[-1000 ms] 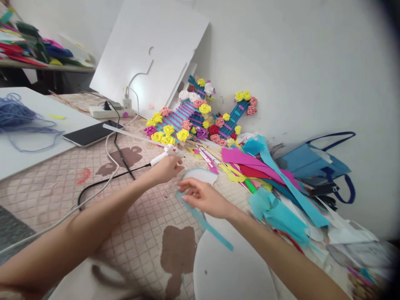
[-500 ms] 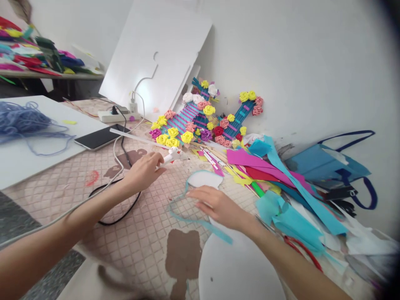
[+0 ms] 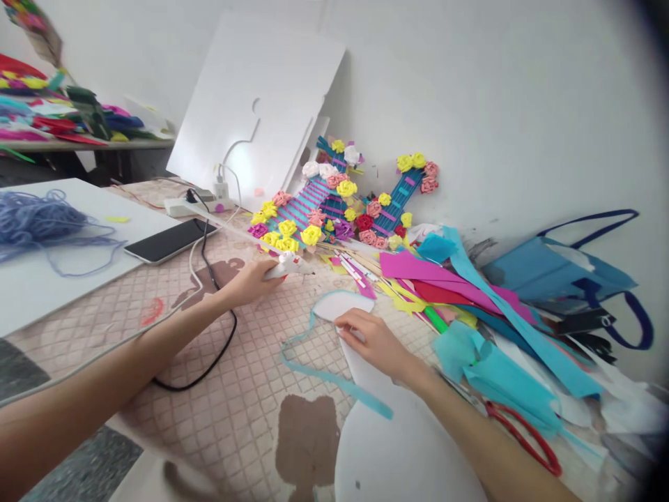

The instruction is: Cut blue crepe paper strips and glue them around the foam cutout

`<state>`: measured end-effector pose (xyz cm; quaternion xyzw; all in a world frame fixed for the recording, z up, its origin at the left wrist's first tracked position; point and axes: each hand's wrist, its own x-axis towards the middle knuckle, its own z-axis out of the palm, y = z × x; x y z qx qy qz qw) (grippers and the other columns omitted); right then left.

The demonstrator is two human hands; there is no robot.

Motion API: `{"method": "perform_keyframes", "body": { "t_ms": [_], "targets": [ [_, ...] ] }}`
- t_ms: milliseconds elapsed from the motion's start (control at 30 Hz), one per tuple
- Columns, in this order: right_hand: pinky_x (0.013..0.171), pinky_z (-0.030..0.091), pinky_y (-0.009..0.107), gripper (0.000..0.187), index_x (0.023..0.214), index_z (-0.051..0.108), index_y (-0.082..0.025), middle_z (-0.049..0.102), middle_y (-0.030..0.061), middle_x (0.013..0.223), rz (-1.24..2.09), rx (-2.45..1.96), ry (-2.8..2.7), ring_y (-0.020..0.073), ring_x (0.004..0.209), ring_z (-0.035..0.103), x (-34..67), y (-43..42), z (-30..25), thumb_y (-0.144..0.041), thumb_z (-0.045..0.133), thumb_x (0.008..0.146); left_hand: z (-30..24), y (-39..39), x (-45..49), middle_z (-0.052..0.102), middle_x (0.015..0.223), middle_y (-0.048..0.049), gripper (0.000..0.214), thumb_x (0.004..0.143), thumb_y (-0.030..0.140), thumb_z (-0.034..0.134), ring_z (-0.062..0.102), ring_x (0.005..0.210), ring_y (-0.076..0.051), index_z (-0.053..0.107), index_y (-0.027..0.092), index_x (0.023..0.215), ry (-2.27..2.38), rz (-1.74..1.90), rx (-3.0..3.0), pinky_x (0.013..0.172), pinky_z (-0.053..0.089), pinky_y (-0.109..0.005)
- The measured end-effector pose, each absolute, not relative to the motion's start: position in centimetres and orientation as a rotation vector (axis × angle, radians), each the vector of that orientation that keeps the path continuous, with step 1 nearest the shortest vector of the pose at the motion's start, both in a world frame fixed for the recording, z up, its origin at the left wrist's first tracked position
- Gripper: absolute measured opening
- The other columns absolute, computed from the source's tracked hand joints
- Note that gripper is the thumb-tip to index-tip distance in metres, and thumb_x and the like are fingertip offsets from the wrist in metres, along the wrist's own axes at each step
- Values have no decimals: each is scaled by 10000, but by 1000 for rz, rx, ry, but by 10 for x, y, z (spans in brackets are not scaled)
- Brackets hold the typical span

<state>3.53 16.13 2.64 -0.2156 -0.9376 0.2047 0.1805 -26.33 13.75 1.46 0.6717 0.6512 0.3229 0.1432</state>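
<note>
My left hand (image 3: 254, 280) is closed round a white glue gun (image 3: 289, 265) whose black cord (image 3: 209, 348) trails back over the floor mat. The gun's tip points right, close to the paper flowers. My right hand (image 3: 372, 339) presses with bent fingers on a white foam cut-out (image 3: 397, 446), near its narrow upper end (image 3: 334, 305). A teal paper strip (image 3: 324, 373) curls along the cut-out's left edge and under my right hand.
Blue stick frames with paper flowers (image 3: 334, 206) lean on the wall. Coloured paper scraps (image 3: 470, 307) and a blue bag (image 3: 569, 272) lie at right. A phone (image 3: 167, 240), a white board with blue yarn (image 3: 36, 219) and a power strip (image 3: 188, 203) are at left.
My left hand moved left off the cut-out and took hold of the glue gun. My right hand settled down onto the white cut-out, and the teal strip loosened into a curl.
</note>
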Motion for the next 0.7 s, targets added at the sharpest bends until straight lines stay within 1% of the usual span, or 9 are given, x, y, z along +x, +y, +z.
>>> {"method": "perform_keyframes", "body": {
  "t_ms": [67,200,267,333,400,467,567,633,700],
  "targets": [
    [820,470,303,150,1019,603,-190,653,57,960,603,-529,-2659,165,923,591,34,152,28,-192,500,911,19,132,-264,603,693,-6,208,744,349,565,567,645,-148,603,156,810,1787,1000,1834,592,427,-246],
    [918,456,318,222,1109,598,-167,650,91,1072,702,-321,-2788,182,1045,573,26,126,33,-225,520,909,29,125,-261,644,852,-42,307,743,396,602,619,733,-155,603,145,918,1530,1158,1624,675,514,-277],
    [965,440,300,288,1181,573,-169,635,93,1158,830,-170,-2840,169,1111,558,21,115,36,-254,534,908,34,121,-256,649,886,-49,317,743,402,612,618,736,-146,601,144,928,1477,1176,1594,688,521,-279],
    [977,436,283,303,1204,563,-175,630,89,1190,898,-69,-2801,153,1128,557,18,110,39,-267,516,919,39,118,-249,649,869,-46,306,749,393,609,615,721,-139,601,143,925,1456,1159,1591,656,505,-259],
    [944,458,288,260,1161,584,-181,653,87,1129,824,-109,-2675,152,1081,580,16,111,43,-245,479,932,44,115,-242,631,785,-29,292,766,385,587,597,677,-132,599,139,922,1461,1118,1605,590,463,-232],
    [880,484,298,224,1097,605,-197,664,80,1043,679,-237,-2514,159,1001,602,14,117,49,-219,455,931,47,114,-235,587,687,-4,264,788,372,554,555,619,-123,594,136,897,1498,1071,1643,532,406,-220],
    [755,501,298,163,975,622,-215,655,57,918,569,-506,-2326,157,832,607,8,132,60,-243,473,914,52,116,-221,531,648,16,187,785,306,519,497,600,-120,586,141,842,1561,1058,1739,521,375,-227],
    [694,500,295,149,940,621,-207,651,55,900,656,-699,-2249,155,774,598,0,142,66,-303,520,888,55,117,-208,535,679,13,136,764,240,502,500,643,-131,579,145,822,1594,1087,1800,559,403,-241],
    [672,505,298,250,997,610,-192,649,82,995,889,-824,-2169,174,832,612,-12,149,66,-389,564,851,57,116,-193,581,765,-13,129,759,191,485,538,731,-153,577,142,835,1598,1145,1855,647,454,-271]
  ]
}}
